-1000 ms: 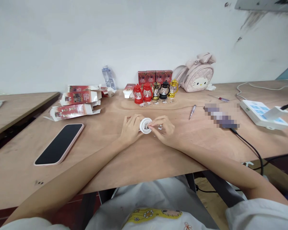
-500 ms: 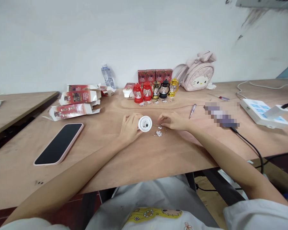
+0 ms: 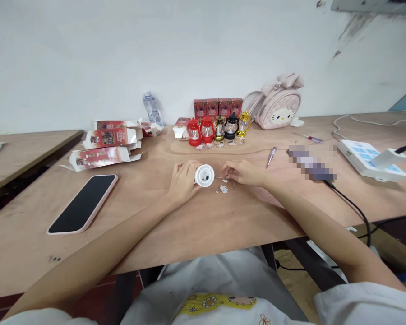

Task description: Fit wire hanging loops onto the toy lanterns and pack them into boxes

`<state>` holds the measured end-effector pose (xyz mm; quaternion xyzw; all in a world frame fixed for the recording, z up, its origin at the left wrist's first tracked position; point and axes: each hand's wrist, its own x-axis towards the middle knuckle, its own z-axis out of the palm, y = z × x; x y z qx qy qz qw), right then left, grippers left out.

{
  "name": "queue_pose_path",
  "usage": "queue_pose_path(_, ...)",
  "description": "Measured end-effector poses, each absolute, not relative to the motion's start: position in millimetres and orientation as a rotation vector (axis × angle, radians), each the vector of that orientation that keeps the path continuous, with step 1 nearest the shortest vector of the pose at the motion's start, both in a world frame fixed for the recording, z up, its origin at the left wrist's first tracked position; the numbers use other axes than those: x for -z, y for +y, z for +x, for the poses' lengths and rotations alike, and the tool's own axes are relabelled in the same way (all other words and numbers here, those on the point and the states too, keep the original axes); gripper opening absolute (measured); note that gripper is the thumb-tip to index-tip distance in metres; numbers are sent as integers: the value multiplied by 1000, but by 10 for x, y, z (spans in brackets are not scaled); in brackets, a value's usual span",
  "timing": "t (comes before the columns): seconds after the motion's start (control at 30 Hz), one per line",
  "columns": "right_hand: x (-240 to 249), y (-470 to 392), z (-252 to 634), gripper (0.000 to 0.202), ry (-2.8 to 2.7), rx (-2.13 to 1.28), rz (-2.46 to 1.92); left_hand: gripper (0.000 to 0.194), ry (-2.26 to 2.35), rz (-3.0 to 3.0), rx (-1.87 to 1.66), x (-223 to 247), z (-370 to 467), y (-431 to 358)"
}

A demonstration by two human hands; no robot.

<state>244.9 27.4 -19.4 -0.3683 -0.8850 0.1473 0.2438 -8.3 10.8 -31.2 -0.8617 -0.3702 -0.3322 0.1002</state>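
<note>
My left hand (image 3: 185,180) is closed around a white lantern (image 3: 205,175), its round base turned toward me; small dark and metal parts show inside the base. To the right, my right hand (image 3: 238,172) has its fingertips pinched together close to the table, beside small white pieces (image 3: 224,189) and thin wire bits. What those fingertips grip is too small to make out. Several little lanterns stand behind the hands: red (image 3: 207,129), bronze (image 3: 219,128), black (image 3: 231,126) and gold (image 3: 244,124), with small loose parts in front of them.
Opened red boxes (image 3: 103,155) and a phone (image 3: 84,203) lie at left. A water bottle (image 3: 152,108), red boxes (image 3: 225,107) and a pink bag (image 3: 280,108) stand along the wall. At right are a pen (image 3: 271,157), a screwdriver (image 3: 311,138), a blurred device and a power strip (image 3: 368,158).
My right fingertips have drawn together and lowered slightly among the small white pieces. My left hand holds the white lantern in nearly the same place.
</note>
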Motion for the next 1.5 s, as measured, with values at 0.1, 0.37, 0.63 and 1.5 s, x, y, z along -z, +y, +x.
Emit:
queue_pose_path(0.1,189,233,2388,25,-2313,-290,-932,25,-1084,-2544,993,313,-80,109)
queue_pose_path(0.37,111,-234,1867,20,-1682,-141,-798,26,-1083,-2531,1033,305,-50,88)
queue_pose_path(0.63,156,-301,1705,12,-1848,85,-745,27,-1048,-2533,1035,314,-43,91)
queue_pose_path(1.5,37,268,2483,29,-2412,-604,-1284,25,-1083,-2454,1053,342,-65,132)
